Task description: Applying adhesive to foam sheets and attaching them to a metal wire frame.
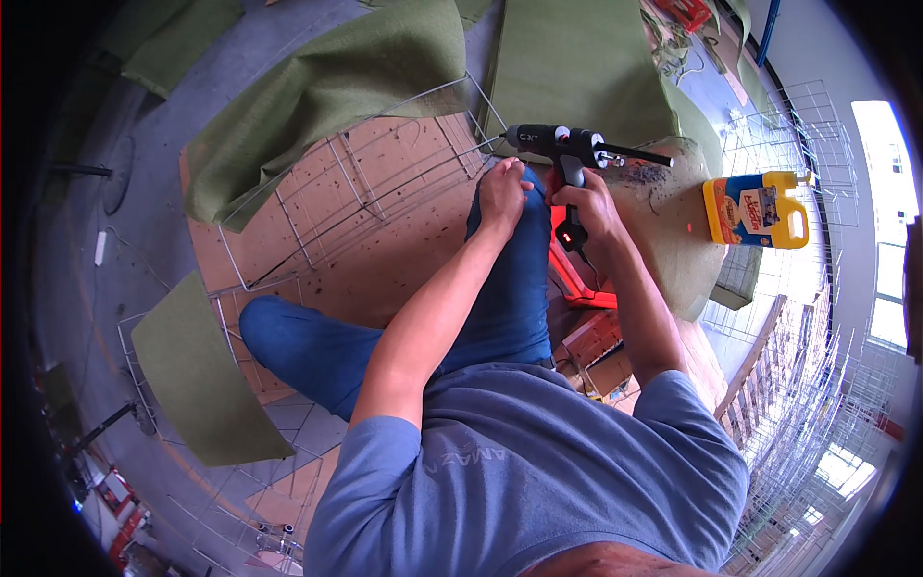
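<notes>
My right hand (594, 210) is wrapped round the handle of a black hot glue gun (540, 141). The gun's nozzle points left, and a dark glue stick (642, 155) sticks out of its back. A red light glows at the base of the handle, where a cord hangs. Just below the nozzle, my left hand (502, 200) is closed above my knee; what its fingers hold, if anything, is hidden. Beside it lies a metal wire frame (361, 204), its near corner close to the nozzle. Green fabric (332, 96) drapes over the frame's far side.
Brown board (404, 250) with dark specks lies under the frame. A yellow jug (758, 210) stands at right on a green-covered surface (663, 245). Below my right forearm are a red-orange stand (575, 279) and a box (593, 341). Wire panels (808, 423) stack at far right; another green piece (202, 375) lies left.
</notes>
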Available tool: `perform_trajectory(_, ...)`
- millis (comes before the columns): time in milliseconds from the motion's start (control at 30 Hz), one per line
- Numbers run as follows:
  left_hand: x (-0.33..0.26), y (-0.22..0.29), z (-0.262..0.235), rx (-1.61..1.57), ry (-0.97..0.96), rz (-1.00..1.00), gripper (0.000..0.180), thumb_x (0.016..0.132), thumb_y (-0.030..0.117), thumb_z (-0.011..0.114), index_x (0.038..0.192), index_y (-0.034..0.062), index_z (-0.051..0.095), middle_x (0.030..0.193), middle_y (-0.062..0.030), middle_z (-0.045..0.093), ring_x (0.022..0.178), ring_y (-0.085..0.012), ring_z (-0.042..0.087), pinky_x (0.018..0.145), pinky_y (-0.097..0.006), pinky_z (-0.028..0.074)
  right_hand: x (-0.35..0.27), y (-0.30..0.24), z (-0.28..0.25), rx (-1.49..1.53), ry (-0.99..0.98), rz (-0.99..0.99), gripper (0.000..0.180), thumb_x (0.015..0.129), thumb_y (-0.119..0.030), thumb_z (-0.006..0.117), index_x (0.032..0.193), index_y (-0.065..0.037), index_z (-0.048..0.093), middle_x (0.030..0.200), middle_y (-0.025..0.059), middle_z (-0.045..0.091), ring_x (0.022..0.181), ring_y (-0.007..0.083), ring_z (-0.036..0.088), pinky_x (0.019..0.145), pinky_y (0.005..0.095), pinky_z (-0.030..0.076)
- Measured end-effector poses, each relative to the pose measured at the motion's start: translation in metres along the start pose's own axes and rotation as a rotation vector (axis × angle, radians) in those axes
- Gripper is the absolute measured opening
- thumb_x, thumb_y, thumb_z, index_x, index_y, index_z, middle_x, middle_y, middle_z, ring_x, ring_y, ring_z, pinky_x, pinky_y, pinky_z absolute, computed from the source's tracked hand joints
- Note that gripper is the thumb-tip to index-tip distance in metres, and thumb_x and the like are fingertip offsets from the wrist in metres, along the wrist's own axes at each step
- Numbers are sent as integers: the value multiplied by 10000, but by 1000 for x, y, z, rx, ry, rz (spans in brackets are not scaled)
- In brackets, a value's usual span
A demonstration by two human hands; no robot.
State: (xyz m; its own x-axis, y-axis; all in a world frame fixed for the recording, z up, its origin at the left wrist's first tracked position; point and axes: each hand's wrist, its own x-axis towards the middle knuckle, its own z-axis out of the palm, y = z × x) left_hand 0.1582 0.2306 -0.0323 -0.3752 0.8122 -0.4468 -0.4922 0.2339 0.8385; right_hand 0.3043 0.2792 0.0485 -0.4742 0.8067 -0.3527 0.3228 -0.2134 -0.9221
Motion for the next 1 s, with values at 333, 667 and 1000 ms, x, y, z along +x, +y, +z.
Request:
perform_trajectory(333,-8,-4,-15,-87,22,7,305,1001,207,577,1207,-9,641,1018,-35,665,770,-127,685,614,-258,499,-8,-12,14,-82,-22,9,323,709,-130,686,1000,9,663,851,57,657,839,160,626,806,297,486)
perform_trajectory(667,-61,26,-51,-142,-75,203,398,1050,245,559,1316,-49,576,1159,-132,704,863,-190,718,716,-274,545,-45,-48,15,429,96,4,388,732,-80,620,1100,44,642,1020,152,727,917,250,717,871,324,563)
perform_trajectory(1000,-96,140,-297,375,363,635,407,1046,200,600,1375,-30,535,1241,-168,697,1053,-185,673,888,-294,526,-152,26,-168,433,819,195,198,901,-200,666,1018,-58,591,709,28,559,544,158,569,509,295,500)
